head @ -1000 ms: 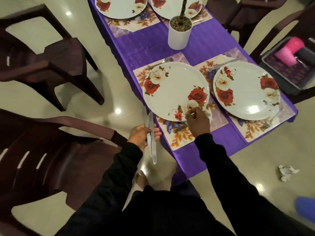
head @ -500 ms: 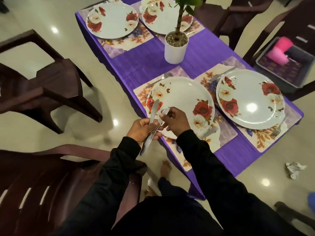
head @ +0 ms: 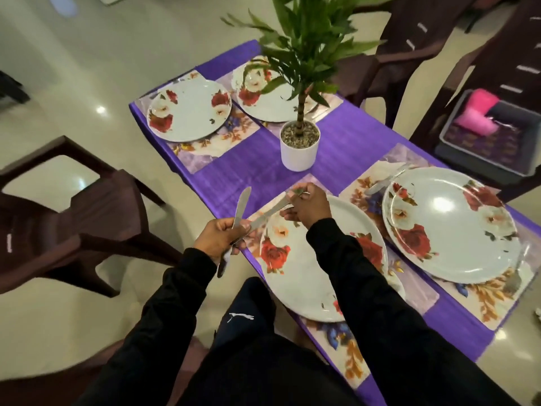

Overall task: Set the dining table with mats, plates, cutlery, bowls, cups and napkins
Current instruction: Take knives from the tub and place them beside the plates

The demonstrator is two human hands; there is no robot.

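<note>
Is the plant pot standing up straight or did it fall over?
Standing up straight. The white plant pot sits flat on the purple tablecloth, pebbles level at its top, stem rising upward.

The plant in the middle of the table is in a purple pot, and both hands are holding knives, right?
Not quite. The head view shows the plant's pot is white; purple is the tablecloth. The rest holds: the left hand and right hand each hold a knife.
</note>
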